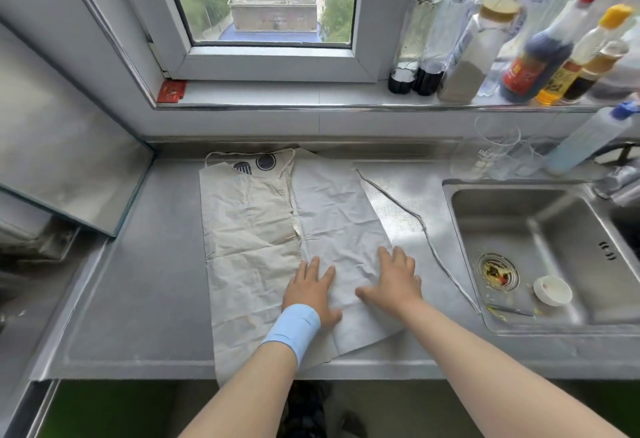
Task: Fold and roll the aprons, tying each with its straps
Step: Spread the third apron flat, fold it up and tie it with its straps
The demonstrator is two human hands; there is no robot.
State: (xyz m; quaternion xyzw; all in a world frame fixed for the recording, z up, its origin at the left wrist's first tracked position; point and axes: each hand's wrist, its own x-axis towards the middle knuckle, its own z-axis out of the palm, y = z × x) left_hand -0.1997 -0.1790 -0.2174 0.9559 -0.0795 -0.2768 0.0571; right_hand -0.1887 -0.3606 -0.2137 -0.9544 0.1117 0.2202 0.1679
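A cream apron [249,229] lies flat on the steel counter, its bib with dark prints toward the window. Its right side is folded over as a pale flap [332,209] down the middle. A thin strap [426,229] trails off to the right, toward the sink. My left hand [311,288], with a blue wristband, presses flat on the flap's left edge near the front. My right hand [394,278] lies flat with spread fingers on the flap's right part. Neither hand grips anything.
A steel sink [540,226] with a small white cup [552,290] sits at the right. Bottles [533,56] line the window sill and glasses [491,153] stand behind the sink. A tilted metal panel [62,160] stands at the left. The counter's front edge [138,373] is near.
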